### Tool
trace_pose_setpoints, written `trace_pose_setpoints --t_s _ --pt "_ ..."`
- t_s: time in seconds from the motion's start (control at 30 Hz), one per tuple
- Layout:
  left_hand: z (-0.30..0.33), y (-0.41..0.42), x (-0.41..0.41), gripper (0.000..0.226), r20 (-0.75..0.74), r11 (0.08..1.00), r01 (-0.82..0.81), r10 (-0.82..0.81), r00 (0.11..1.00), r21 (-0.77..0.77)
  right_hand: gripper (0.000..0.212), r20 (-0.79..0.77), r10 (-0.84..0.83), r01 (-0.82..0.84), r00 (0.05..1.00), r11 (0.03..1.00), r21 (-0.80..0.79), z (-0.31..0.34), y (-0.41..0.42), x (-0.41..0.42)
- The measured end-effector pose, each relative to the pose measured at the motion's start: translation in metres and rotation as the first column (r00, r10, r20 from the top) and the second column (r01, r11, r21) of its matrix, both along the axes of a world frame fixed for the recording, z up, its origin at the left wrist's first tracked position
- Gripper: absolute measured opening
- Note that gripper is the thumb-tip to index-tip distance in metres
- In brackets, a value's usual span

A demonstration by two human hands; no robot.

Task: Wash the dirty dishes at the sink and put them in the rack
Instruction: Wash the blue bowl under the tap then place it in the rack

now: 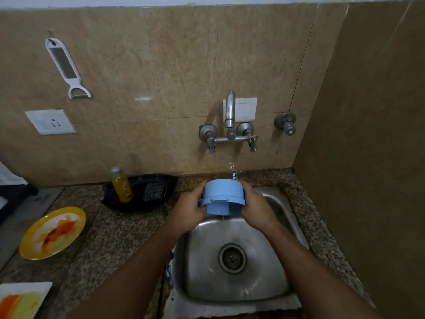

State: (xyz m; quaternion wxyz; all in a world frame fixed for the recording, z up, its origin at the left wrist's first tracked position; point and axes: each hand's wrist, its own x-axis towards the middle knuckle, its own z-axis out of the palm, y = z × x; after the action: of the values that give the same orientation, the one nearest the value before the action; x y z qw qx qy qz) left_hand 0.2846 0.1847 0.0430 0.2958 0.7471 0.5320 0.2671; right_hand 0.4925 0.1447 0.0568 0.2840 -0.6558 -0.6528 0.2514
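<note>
A light blue plastic container [222, 196] is held over the back of the steel sink [271, 288], tilted with its bottom toward me. My left hand [187, 210] grips its left side and my right hand [256, 207] grips its right side. Water falls from the wall tap [230, 111] onto the container's top edge and drips off its underside. A dirty yellow plate [53, 232] with orange smears lies on the counter at the left. A dirty white square plate [21, 299] sits at the bottom left corner.
A black tray [161, 180] behind the sink's left holds a yellow soap bottle [122, 185] and a scrub pad [155, 191]. A peeler [66, 67] hangs on the tiled wall. A side wall stands close at the right. No rack is in view.
</note>
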Motion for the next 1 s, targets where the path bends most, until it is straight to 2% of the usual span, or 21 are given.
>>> trace_pose_setpoints --t_s 0.33,0.53,0.7,0.87,1.0 --pt "-0.005 0.001 0.0 0.08 -0.01 0.999 -0.032 0.032 0.999 -0.015 0.073 0.032 0.001 -0.001 0.999 1.0 -0.006 -0.007 0.008 0.004" --pt "0.0 -0.002 0.002 0.069 0.048 0.998 -0.055 0.053 0.997 0.036 0.079 -0.07 -0.008 0.009 0.997 1.0 0.006 -0.011 0.012 0.008" --pt "-0.001 -0.002 0.003 0.069 0.077 0.998 -0.062 0.06 0.995 0.019 0.071 -0.143 0.018 -0.012 0.99 0.999 0.042 -0.012 0.013 0.009" --pt "-0.001 -0.001 0.005 0.074 0.112 0.999 -0.041 0.044 0.993 -0.024 0.068 -0.123 0.022 -0.015 0.992 0.998 0.062 -0.015 0.014 0.011" --pt "-0.005 0.001 0.003 0.08 0.131 0.999 -0.009 0.014 0.991 -0.041 0.072 -0.041 0.013 -0.009 0.999 0.996 0.091 -0.019 0.015 0.012"
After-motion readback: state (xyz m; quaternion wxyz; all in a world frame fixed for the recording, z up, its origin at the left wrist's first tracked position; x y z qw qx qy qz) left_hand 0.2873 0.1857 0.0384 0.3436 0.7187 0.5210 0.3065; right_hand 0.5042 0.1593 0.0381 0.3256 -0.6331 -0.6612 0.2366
